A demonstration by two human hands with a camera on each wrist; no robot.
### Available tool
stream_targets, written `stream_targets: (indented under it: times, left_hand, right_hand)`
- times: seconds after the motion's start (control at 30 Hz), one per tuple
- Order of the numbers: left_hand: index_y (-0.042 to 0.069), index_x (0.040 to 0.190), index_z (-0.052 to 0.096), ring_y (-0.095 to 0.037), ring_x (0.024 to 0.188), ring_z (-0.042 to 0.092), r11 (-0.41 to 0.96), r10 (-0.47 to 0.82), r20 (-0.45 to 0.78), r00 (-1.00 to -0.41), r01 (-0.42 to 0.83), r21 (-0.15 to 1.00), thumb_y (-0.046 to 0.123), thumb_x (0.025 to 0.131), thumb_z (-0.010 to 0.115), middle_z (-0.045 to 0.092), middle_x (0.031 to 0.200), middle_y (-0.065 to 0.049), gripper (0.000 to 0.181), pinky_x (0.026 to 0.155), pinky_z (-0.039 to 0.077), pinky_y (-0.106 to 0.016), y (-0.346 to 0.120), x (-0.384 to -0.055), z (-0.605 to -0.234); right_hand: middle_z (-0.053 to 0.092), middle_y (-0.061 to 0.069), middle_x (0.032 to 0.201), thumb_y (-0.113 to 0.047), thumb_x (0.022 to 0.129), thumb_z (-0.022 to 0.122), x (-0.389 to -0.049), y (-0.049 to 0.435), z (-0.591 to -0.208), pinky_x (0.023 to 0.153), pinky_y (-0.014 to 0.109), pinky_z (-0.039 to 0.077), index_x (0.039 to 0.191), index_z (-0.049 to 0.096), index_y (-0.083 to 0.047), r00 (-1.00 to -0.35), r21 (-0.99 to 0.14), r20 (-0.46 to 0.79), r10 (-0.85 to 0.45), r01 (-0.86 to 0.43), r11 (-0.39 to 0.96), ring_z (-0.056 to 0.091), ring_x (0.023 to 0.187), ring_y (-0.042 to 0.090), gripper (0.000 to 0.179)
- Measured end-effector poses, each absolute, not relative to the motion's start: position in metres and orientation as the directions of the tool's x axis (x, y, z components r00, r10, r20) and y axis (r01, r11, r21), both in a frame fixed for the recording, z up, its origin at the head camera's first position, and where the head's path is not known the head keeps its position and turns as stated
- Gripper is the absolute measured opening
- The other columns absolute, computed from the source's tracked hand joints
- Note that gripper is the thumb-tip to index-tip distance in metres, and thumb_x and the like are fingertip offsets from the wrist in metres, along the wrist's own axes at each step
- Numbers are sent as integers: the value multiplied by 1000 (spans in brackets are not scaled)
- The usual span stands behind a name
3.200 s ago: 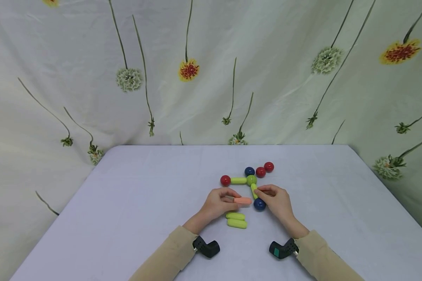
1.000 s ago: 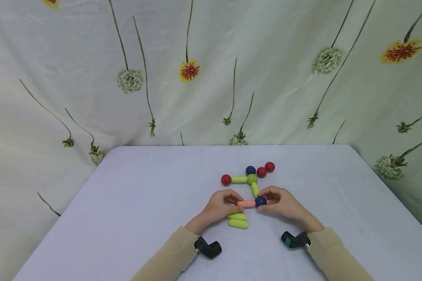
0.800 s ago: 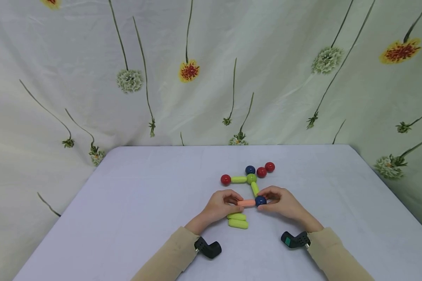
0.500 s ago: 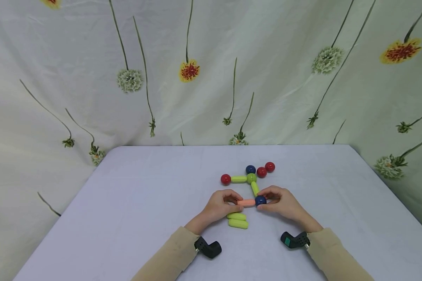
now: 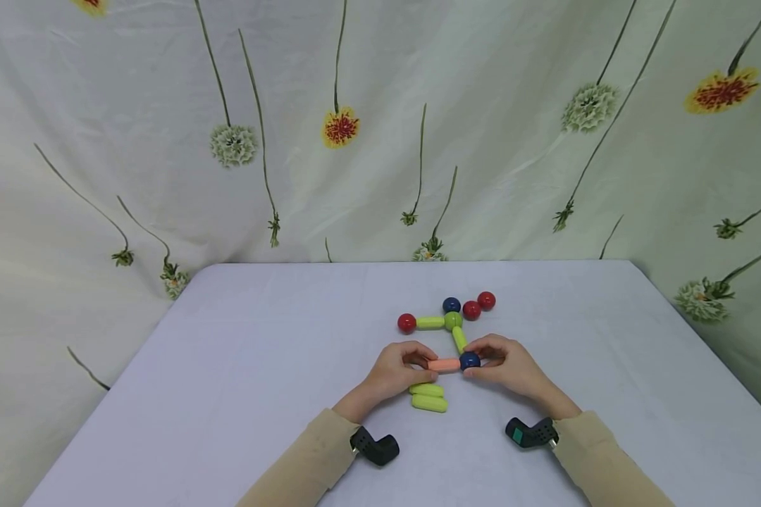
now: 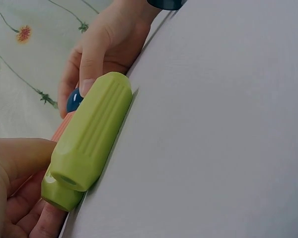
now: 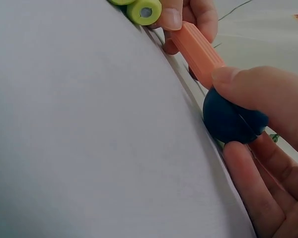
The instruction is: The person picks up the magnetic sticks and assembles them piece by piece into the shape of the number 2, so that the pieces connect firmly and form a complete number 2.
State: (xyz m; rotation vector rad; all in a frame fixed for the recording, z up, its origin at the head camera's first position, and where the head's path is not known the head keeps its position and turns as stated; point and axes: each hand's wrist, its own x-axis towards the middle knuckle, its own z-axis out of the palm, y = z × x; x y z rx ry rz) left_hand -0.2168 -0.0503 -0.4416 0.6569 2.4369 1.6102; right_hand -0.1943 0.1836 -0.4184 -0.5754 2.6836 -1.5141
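My left hand (image 5: 401,368) pinches one end of a ridged orange rod (image 5: 444,365) between thumb and fingers. The rod's other end meets a dark blue ball (image 5: 471,361), which my right hand (image 5: 510,366) grips with thumb and fingertips. From behind that ball a green rod (image 5: 459,339) runs to a green ball (image 5: 453,320). A second green rod (image 5: 430,322) links the green ball to a red ball (image 5: 406,323) on the left. In the right wrist view the orange rod (image 7: 197,52) sits against the blue ball (image 7: 231,118), thumb across the joint.
Two loose green rods, a nearer one (image 5: 429,403) and a farther one (image 5: 427,389), lie just in front of my left hand. Behind the green ball are another blue ball (image 5: 452,305) and two red balls (image 5: 486,301). A white cloth covers the table (image 5: 260,366).
Since the oldest frame, my right hand has gone from the green rod to the blue ball. The orange rod has moved right to meet that ball. Over the last second, both hands barely move.
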Motion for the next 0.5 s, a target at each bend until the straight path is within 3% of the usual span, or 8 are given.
stream_targets:
  times: [0.23, 0.5]
  left_hand:
    - [11, 98, 70, -10, 82, 61, 331, 431, 117, -895, 277, 902, 15, 76, 78, 65, 90, 5, 24, 76, 47, -27, -51, -217, -442]
    - [10, 99, 69, -10, 82, 61, 332, 435, 114, -893, 277, 902, 14, 76, 78, 65, 90, 5, 24, 76, 47, -26, -50, -217, -441]
  right_hand:
    - [62, 5, 103, -18, 76, 79, -210, 192, -444, 77, 27, 51, 109, 66, -7, -938, -844, 151, -313, -287, 453, 55, 95, 21, 36]
    - [62, 5, 102, -23, 76, 80, -211, 195, -447, 76, 25, 50, 107, 66, -8, -931, -848, 166, -325, -303, 435, 56, 93, 22, 37]
